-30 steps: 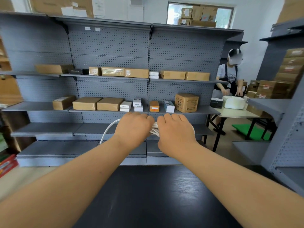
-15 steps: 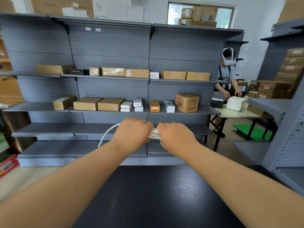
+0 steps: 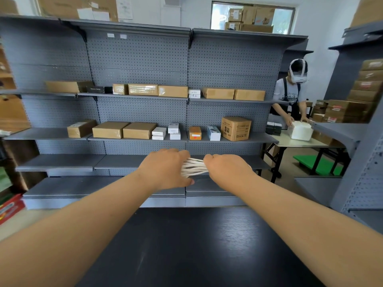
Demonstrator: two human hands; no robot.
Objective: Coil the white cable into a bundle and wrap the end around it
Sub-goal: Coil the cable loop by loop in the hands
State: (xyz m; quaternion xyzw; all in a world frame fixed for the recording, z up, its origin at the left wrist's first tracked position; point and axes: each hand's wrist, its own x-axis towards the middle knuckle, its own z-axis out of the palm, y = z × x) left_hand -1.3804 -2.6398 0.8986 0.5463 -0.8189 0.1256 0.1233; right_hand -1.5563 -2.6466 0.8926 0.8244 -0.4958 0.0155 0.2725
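A dark bench [image 3: 186,245] fills the foreground, with grey shelves [image 3: 143,112] of cardboard boxes behind it. Both bare arms reach out over the bench. The left hand [image 3: 165,168] and right hand [image 3: 226,168] are held up side by side, each grip closed around one end of the white cable [image 3: 193,167], whose bundled strands span the small gap between them.

Bright daylight enters through the high window [image 3: 252,16] (slightly blown out), with wide-angle bending at the edges.
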